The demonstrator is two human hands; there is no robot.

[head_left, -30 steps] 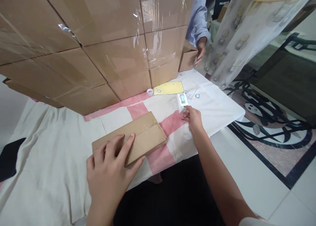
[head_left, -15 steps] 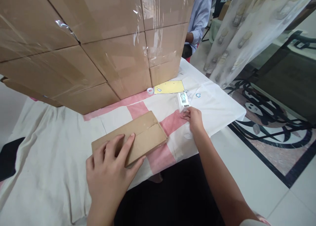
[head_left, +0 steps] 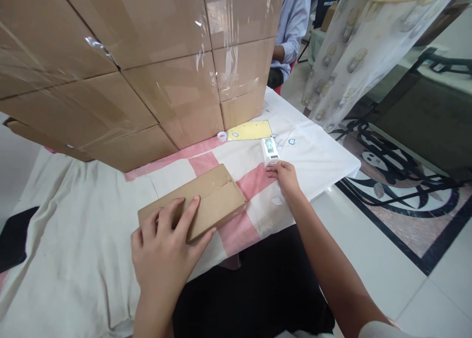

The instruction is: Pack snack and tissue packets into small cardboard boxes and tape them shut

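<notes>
A flat brown cardboard box (head_left: pixel 217 193) lies at a slant on the cloth in front of me. My left hand (head_left: pixel 165 244) rests on its near left part, fingers spread over the top and thumb along the near edge. Farther right stands a small white device with a clear window (head_left: pixel 270 148), which looks like a label printer. At its near end is my right hand (head_left: pixel 284 175), with the fingers drawn together low against the front. Whatever may be between those fingertips is too small to make out.
Large taped cartons (head_left: pixel 169 92) are stacked along the table's back. A tape roll (head_left: pixel 221 136) lies by a yellow printed patch (head_left: pixel 249 130) on the tablecloth (head_left: pixel 317 156). A person in a blue shirt (head_left: pixel 295 28) sits behind; a dark object (head_left: pixel 16 239) lies far left.
The view has shifted slightly, moving the scene a little left on the right side. Both hands keep nearly the same places, at the box and at the white device.
</notes>
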